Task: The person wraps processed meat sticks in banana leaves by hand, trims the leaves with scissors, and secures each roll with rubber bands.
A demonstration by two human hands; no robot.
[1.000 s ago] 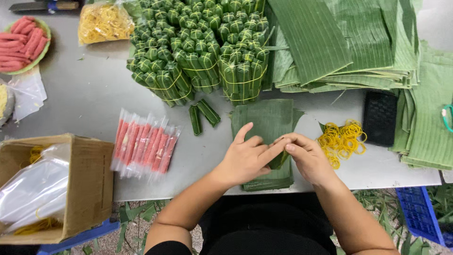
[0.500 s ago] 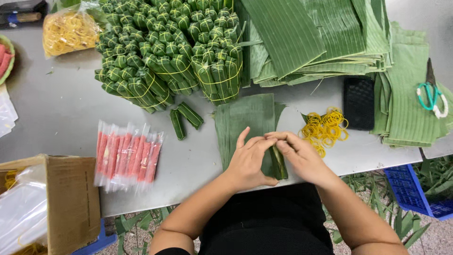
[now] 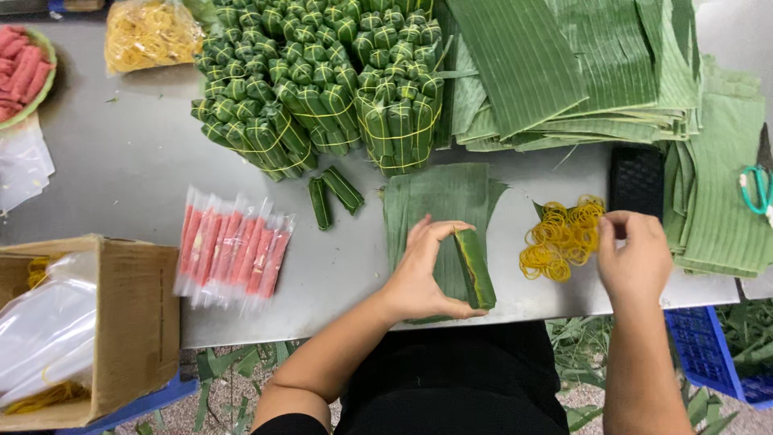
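**Leaf-wrapping bench: hands and stock**

Left hand (image 3: 425, 270): curled in a wide C, thumb below and fingers above, pinching a leaf-wrapped roll (image 3: 475, 268) end to end. The roll stands tilted over the lower right corner of a flat stack of cut leaf sheets (image 3: 439, 201) on the grey table (image 3: 121, 177), near its front edge.

Right hand (image 3: 636, 258): fingers loosely bent, tips touching the right edge of a loose pile of yellow rubber bands (image 3: 560, 238). Whether a band is already pinched cannot be told.

Finished goods: several banded bundles of wrapped rolls (image 3: 322, 80) at the back of the table; two loose wrapped rolls (image 3: 332, 197) just in front of them.

Raw stock: large folded banana leaves (image 3: 580, 64) at back right, further leaf sheets along the right edge with green-handled scissors (image 3: 757, 189) lying on them. A black device (image 3: 636, 181) lies between leaves and bands.

Filling: a row of pink sausages in clear sleeves (image 3: 233, 250) left of the sheets; more pink sausages in a green bowl (image 3: 24, 68) at far left.

Sundries: a bag of yellow bands (image 3: 149, 32) at back left; a cardboard box (image 3: 121, 322) with plastic bags at front left.
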